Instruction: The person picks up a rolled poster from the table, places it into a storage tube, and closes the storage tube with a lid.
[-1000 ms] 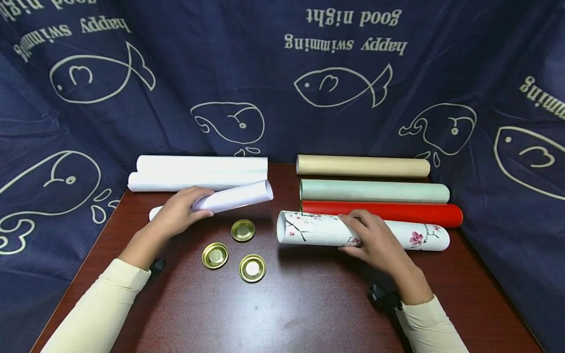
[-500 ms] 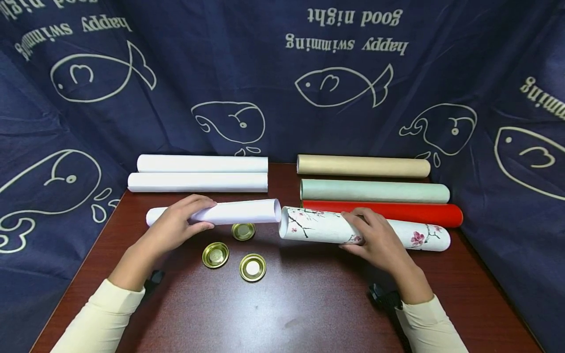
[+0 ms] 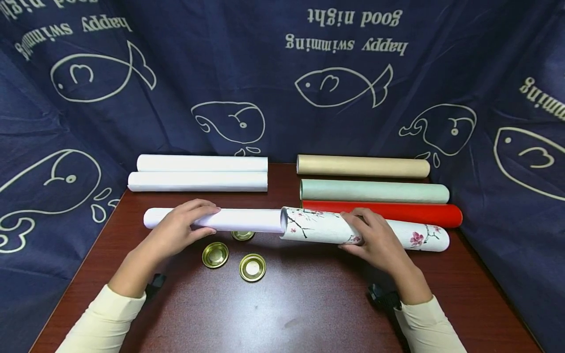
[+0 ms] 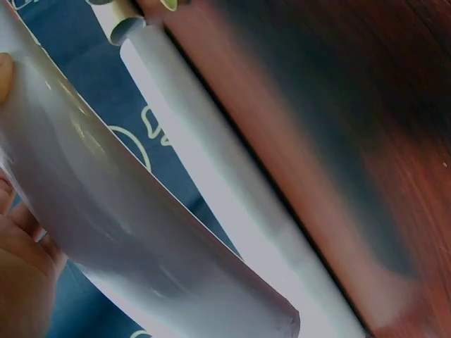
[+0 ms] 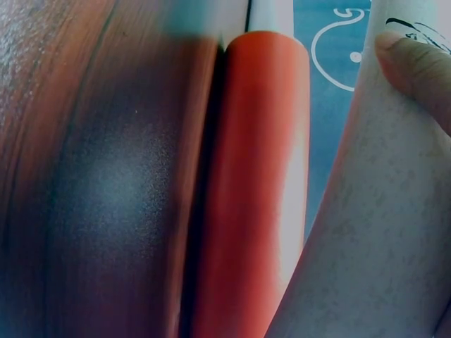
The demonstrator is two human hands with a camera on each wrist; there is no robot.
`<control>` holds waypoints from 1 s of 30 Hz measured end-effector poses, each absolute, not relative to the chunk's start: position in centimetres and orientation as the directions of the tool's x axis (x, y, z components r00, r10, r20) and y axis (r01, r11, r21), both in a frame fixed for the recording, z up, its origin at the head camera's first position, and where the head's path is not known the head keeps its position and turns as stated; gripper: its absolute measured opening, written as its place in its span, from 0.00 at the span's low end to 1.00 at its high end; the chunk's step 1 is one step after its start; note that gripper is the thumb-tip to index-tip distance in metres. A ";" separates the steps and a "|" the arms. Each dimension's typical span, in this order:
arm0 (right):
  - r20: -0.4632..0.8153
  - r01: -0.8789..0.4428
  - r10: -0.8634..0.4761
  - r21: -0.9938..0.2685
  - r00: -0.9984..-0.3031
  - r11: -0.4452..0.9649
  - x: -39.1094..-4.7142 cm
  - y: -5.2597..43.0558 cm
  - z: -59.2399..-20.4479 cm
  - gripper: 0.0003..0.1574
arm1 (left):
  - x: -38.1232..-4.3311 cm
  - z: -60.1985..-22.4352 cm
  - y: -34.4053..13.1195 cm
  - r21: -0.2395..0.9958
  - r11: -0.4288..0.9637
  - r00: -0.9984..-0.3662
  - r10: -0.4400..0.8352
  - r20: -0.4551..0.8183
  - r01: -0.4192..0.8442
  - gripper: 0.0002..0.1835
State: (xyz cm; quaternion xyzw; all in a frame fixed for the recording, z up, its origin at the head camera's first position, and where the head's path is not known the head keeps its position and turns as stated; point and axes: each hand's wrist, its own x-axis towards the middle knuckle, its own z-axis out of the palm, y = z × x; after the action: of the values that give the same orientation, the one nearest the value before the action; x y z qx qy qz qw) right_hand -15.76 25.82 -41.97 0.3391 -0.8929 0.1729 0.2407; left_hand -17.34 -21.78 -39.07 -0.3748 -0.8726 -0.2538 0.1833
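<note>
My left hand (image 3: 174, 233) grips a white paper roll (image 3: 251, 219) between thumb and fingers, left of the middle of the table. Its right end meets the open left end of a paper roll with pink blossom print (image 3: 320, 227) and appears to sit just inside that rim. My right hand (image 3: 375, 240) grips the blossom roll around its middle. In the left wrist view, the held white roll (image 4: 134, 197) crosses in front of another white roll. The right wrist view has my thumb (image 5: 416, 67) on the blossom roll, whose far side is hidden.
Two white rolls (image 3: 198, 181) lie at the back left. Beige (image 3: 362, 166), pale green (image 3: 375, 191) and red rolls (image 3: 423, 214) lie at the right, the red one just behind the blossom roll. Three gold round lids (image 3: 252, 267) lie on the table (image 3: 220, 314), one partly covered.
My left hand has lowered the white roll from a tilt and brought its right end to the blossom roll's opening. The blossom roll's left end has risen slightly; my right hand has hardly moved.
</note>
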 end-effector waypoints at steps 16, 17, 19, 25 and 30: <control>0.557 -0.719 -0.553 -0.119 -0.620 0.685 -15.9 25.4 -42.5 0.52 | -16.4 -38.7 -19.8 0.228 0.589 -0.613 0.617 0.493 0.775 0.28; 0.555 -0.718 -0.554 -0.119 -0.621 0.686 -15.9 25.4 -42.5 0.52 | -16.3 -38.7 -19.7 0.224 0.592 -0.614 0.617 0.492 0.774 0.28; 0.551 -0.716 -0.554 -0.119 -0.624 0.688 -15.9 25.3 -42.5 0.52 | -16.2 -38.6 -19.5 0.213 0.596 -0.612 0.618 0.494 0.774 0.29; 0.552 -0.716 -0.555 -0.118 -0.623 0.688 -15.9 25.4 -42.6 0.52 | -15.9 -38.3 -18.7 0.171 0.598 -0.589 0.624 0.513 0.783 0.29; 0.561 -0.722 -0.554 -0.118 -0.615 0.682 -15.9 25.4 -42.6 0.52 | -15.5 -38.0 -18.0 0.133 0.614 -0.586 0.634 0.505 0.778 0.29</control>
State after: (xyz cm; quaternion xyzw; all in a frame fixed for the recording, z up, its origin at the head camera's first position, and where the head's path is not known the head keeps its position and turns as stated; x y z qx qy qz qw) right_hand -15.87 25.40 -42.64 0.3616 -0.8826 0.1688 0.2486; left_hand -15.54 -18.04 -38.02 -0.4042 -0.8735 -0.1728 0.2092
